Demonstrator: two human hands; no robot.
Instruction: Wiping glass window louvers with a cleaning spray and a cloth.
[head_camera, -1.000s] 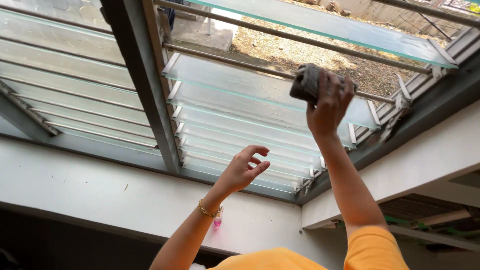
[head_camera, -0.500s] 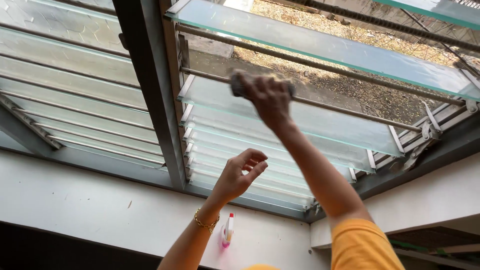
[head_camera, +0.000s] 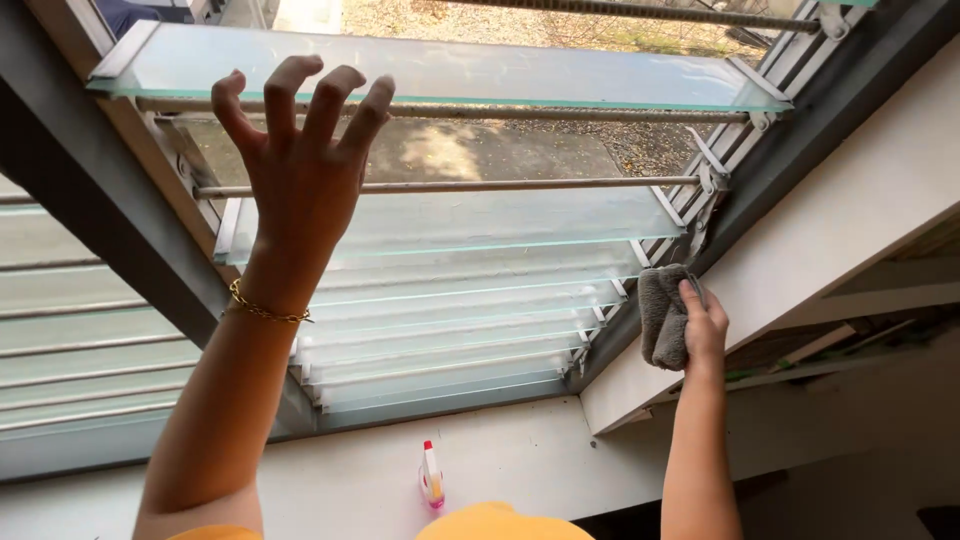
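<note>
One pink-and-white spray bottle on the sill below right hand with grey cloth.

We find open gaps between the tilted glass slats of the window, widest near the top, where the upper slat stands well apart from the next. Two thin metal bars cross those gaps and narrow the way through. Lower down the slats lie close together, leaving only slim slots. A dark frame post blocks the left side beside our left hand. Our right hand with its grey cloth sits tight against the right frame. On the sill below, a small spray bottle stands, with bare sill around it.
</note>
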